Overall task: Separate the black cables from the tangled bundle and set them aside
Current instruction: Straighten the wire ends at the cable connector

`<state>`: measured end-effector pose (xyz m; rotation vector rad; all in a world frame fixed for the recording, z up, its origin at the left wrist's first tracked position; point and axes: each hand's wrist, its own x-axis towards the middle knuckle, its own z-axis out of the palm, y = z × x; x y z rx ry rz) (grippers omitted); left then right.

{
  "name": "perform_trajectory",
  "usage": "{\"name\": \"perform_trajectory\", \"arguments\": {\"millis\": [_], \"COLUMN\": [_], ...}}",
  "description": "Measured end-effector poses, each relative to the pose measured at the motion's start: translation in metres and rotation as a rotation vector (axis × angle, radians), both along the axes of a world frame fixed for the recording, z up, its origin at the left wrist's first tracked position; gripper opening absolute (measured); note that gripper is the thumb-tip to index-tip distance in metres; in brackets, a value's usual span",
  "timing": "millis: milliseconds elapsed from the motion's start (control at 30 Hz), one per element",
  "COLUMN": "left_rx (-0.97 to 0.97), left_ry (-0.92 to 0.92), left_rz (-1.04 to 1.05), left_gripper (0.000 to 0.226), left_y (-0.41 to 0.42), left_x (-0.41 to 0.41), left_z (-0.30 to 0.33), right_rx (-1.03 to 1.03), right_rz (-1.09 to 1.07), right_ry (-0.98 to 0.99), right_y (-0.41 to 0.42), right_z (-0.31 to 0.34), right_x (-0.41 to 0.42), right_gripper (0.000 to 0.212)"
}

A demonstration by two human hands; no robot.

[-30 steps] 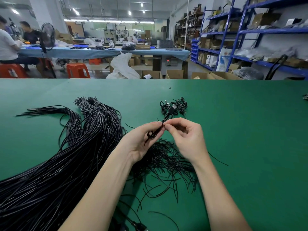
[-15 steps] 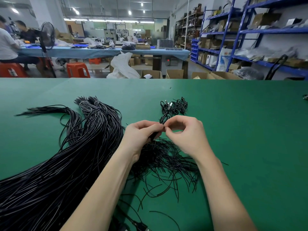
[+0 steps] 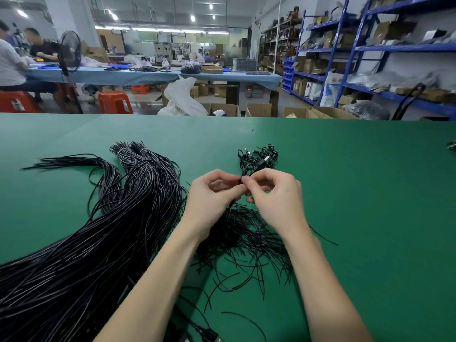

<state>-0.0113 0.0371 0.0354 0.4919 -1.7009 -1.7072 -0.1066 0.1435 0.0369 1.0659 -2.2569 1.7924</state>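
Note:
A big bundle of long black cables sweeps across the left of the green table. Thin black wires lie in a loose tangle under my wrists. At the table's middle my left hand and right hand meet fingertip to fingertip and pinch one thin black cable between them. That cable runs up to a small pile of coiled black cables with plugs just beyond my fingers.
A black plug lies at the near edge between my forearms. A dark item sits at the table's right edge. Beyond the far edge are cardboard boxes, blue shelving and seated people at another table.
Both hands have moved a little away from me toward the small coiled pile, still pinching the cable. The loop that hung below my left fingers is no longer visible.

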Motion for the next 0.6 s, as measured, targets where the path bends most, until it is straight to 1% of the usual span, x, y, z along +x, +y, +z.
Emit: {"name": "perform_trajectory", "arguments": {"millis": [67,133,233,300,333,400,533,600], "left_rx": [0.118,0.28,0.578,0.747,0.794,0.791,0.572,0.497], "left_ry": [-0.02,-0.047,-0.046,-0.04,-0.048,-0.09,-0.201,-0.259], "left_rz": [-0.102,-0.23,-0.302,-0.336,-0.358,-0.407,-0.485,-0.494], "left_gripper": [0.012,0.019,0.018,0.031,0.036,0.035,0.019,0.016], "left_y": [-0.004,-0.007,-0.009,-0.012,-0.013,-0.015,-0.02,-0.024], "left_x": [0.003,0.005,0.008,0.012,0.014,0.016,0.018,0.021], "left_z": [0.004,0.009,0.012,0.013,0.013,0.012,0.01,0.012], "right_rx": [0.0,-0.008,-0.06,-0.08,-0.084,-0.069,0.018,0.062], "right_rz": [0.023,0.081,0.162,0.194,0.208,0.226,0.249,0.236], "right_ry": [0.061,0.095,0.182,0.229,0.246,0.267,0.293,0.332], "right_y": [0.003,0.006,0.007,0.007,0.007,0.007,0.011,0.011], "right_z": [-0.002,-0.005,-0.008,-0.006,-0.006,-0.005,-0.002,-0.002], "right_x": [-0.002,-0.003,-0.001,0.0,0.001,-0.001,-0.006,-0.007], "right_gripper": [0.016,0.014,0.012,0.011,0.01,0.009,0.008,0.013]}}
